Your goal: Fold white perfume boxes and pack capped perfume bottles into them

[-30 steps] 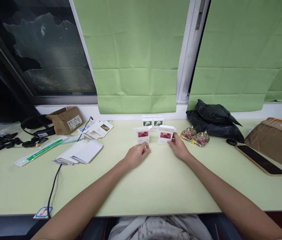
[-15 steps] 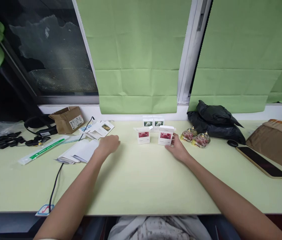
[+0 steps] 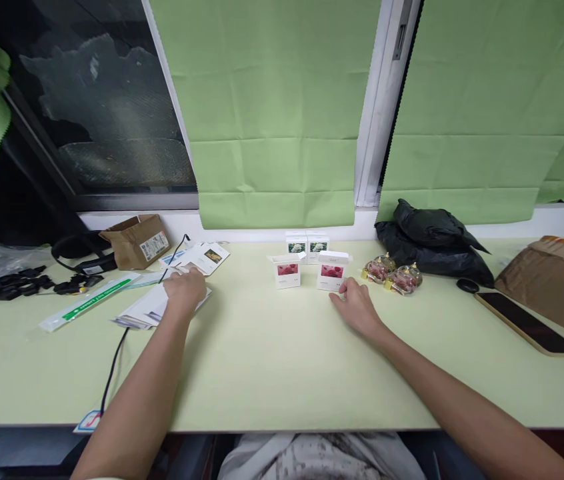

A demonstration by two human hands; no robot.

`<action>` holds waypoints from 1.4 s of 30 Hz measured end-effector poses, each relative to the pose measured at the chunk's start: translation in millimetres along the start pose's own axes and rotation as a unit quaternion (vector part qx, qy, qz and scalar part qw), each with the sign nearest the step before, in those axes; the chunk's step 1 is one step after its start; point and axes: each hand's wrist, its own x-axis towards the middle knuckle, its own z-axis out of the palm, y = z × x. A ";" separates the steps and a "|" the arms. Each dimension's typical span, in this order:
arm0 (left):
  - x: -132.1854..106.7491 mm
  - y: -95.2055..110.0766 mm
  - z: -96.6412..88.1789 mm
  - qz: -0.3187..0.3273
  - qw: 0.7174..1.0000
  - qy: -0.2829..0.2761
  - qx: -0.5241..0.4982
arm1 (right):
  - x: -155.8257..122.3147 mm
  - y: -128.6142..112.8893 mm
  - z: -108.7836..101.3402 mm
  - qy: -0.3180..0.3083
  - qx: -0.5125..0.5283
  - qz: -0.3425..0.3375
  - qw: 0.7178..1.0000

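Note:
My left hand (image 3: 185, 291) is over a pile of white flat cards or envelopes (image 3: 145, 308); its fingertips are hidden, so any grip does not show. My right hand (image 3: 358, 305) is at the lower right corner of a white box with a pink flower picture (image 3: 332, 273), thumb and forefinger apart and nothing visibly held. To that box's left stands a similar white box (image 3: 288, 273) with its top flaps raised. Behind them are two white boxes with white flower pictures, a left one (image 3: 296, 245) and a right one (image 3: 318, 245).
Two clear ornaments (image 3: 403, 280) with pink filling lie right of the boxes, before black plastic bags (image 3: 429, 247). Farther right are a phone (image 3: 527, 323) and a brown parcel (image 3: 557, 287). At left are an open carton (image 3: 137, 241) and a black cable (image 3: 113, 367).
My left hand has moved left onto the white pile. My right hand has shifted slightly down from the side of the pink-flower box, and its fingers have come away from the side.

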 end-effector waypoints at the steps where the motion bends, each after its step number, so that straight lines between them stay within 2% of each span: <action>1: -0.9 3.8 -0.3 -0.016 1.000 -0.002 0.013 | -0.5 -0.3 1.2 -0.001 0.008 -0.012 1.000; 3: -3.2 11.8 -0.4 -0.029 0.999 -0.012 0.033 | -1.4 -0.5 4.1 -0.002 0.022 -0.037 0.999; 5: -5.2 18.5 -0.4 -0.011 0.999 -0.025 0.034 | -2.1 -0.7 6.6 -0.008 0.031 -0.058 0.998; 8: -6.3 24.1 -1.3 0.038 0.997 -0.062 0.009 | -3.3 -1.8 7.8 -0.032 0.032 -0.082 0.996; 11: -8.5 29.7 -3.4 0.125 0.980 -0.144 -0.062 | -5.7 -5.1 5.8 -0.068 0.033 -0.108 0.991; 13: -13.3 37.5 -4.7 0.209 0.942 -0.228 -0.132 | -8.9 -8.6 3.1 -0.095 0.047 -0.132 0.985; 15: -21.3 49.7 -5.3 0.285 0.883 -0.310 -0.206 | -13.5 -13.1 0.0 -0.135 0.080 -0.160 0.975; 17: -31.7 64.9 -4.7 0.336 0.833 -0.350 -0.267 | -18.9 -18.0 -2.9 -0.192 0.130 -0.175 0.957; 19: -43.1 81.2 -2.9 0.368 0.796 -0.370 -0.306 | -24.0 -22.5 -5.2 -0.245 0.176 -0.172 0.938; 23: -63.9 110.8 4.6 0.409 0.748 -0.350 -0.389 | -28.0 -27.9 -8.9 -0.310 0.230 -0.163 0.908; 26: -74.6 126.6 12.3 0.427 0.739 -0.290 -0.434 | -25.1 -27.4 -10.5 -0.343 0.267 -0.150 0.888; 32: -83.8 139.3 23.7 0.387 0.758 -0.204 -0.484 | -18.8 -22.1 -5.4 -0.348 0.381 -0.082 0.853; 37: -88.8 139.3 26.8 0.367 0.780 -0.138 -0.487 | -20.0 -23.4 -0.2 -0.289 0.421 -0.080 0.856; 39: -91.1 138.5 28.0 0.348 0.773 -0.169 -0.504 | -21.0 -24.8 -1.0 -0.270 0.426 -0.090 0.859; 42: -93.8 139.1 29.9 0.332 0.730 -0.256 -0.539 | -22.5 -27.3 -5.1 -0.222 0.413 -0.106 0.877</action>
